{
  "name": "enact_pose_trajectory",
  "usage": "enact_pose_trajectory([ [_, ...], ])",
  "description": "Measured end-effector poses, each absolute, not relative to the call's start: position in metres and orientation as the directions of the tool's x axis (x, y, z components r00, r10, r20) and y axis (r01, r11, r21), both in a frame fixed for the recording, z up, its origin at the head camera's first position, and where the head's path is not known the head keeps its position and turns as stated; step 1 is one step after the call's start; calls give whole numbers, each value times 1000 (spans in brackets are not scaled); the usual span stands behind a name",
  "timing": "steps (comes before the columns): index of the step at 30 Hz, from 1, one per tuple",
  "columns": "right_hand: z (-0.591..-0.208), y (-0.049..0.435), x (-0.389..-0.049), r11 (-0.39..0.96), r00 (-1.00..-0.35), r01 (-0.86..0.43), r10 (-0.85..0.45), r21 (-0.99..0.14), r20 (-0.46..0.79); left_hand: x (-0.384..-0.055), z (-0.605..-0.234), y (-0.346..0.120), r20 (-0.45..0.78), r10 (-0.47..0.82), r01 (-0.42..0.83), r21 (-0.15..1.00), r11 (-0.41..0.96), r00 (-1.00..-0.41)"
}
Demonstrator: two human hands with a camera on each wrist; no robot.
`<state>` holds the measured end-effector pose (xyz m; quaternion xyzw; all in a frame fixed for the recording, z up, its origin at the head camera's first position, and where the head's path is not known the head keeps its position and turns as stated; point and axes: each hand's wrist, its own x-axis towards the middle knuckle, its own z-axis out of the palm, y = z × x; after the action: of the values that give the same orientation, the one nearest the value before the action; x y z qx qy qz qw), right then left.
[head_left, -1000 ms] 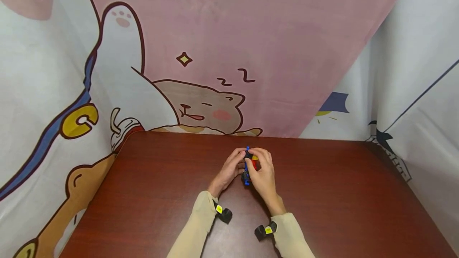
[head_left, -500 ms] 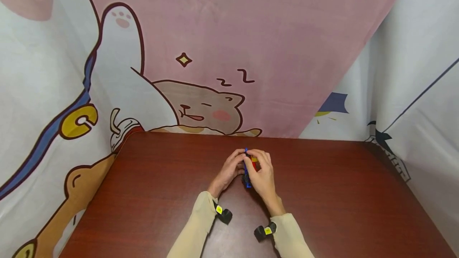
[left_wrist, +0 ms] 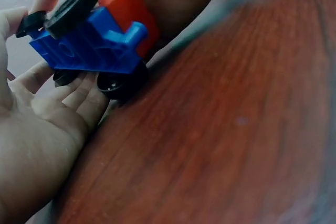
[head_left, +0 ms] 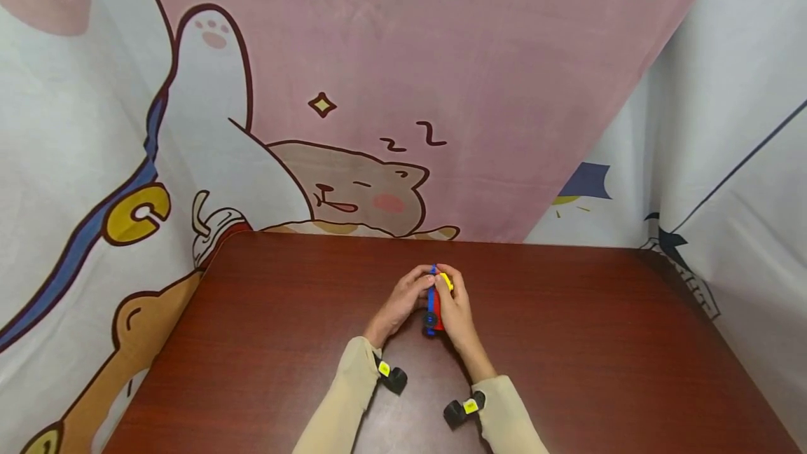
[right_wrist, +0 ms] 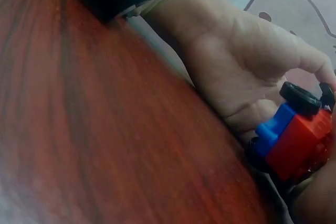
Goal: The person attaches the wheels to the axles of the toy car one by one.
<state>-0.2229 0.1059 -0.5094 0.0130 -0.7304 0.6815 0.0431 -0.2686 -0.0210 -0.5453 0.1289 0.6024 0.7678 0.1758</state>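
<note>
Both hands hold a small toy car [head_left: 438, 308] between them, its long side pointing away from me in the head view. It has a blue chassis [left_wrist: 84, 45], black wheels [left_wrist: 72, 11], a red body [right_wrist: 300, 142] and a yellow part [head_left: 446, 280] at the far end. My left hand [head_left: 398, 305] grips the far end, with thumb and fingertips about the wheels there. The right hand [head_left: 458, 315] holds the red and yellow side, its thumb laid along the car. In the left wrist view the underside faces the camera. The right fingers are mostly hidden.
The brown wooden table [head_left: 284, 300] lies under the hands. Its far edge meets a curtain [head_left: 504, 90] printed with cartoon animals. A black wrist camera sits on the left wrist [head_left: 394, 378] and another on the right wrist [head_left: 457, 412].
The toy car has turned in the hands and its near end sits slightly closer to me, with more red showing. The right fingers have shifted on it; the left hand is nearly still.
</note>
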Motion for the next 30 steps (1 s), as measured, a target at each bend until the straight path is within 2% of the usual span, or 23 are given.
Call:
enact_pose_trajectory([
  [8, -549, 110, -238, 25, -992, -103, 76, -994, 105, -267, -545, -21, -33, 412, -89, 989, -118, -911],
  [11, -552, 111, -240, 19, -991, -108, 80, -994, 110, -267, -546, -21, -33, 400, -87, 989, -119, -916],
  [18, -553, 111, -240, -101, -987, -123, 120, -987, 111, -268, -549, -19, -48, 333, -158, 937, -311, -942],
  [21, -554, 110, -238, -135, -977, -151, 168, -979, 127, -268, -549, -19, -30, 264, -128, 923, -362, -964],
  [26, -557, 109, -237, -108, -979, -154, 151, -982, 137, -269, -552, -21, 47, 138, -11, 919, -394, -989],
  [30, -555, 108, -237, -33, -992, -110, 71, -993, 108, -269, -551, -22, 43, 194, -37, 918, -395, -980],
])
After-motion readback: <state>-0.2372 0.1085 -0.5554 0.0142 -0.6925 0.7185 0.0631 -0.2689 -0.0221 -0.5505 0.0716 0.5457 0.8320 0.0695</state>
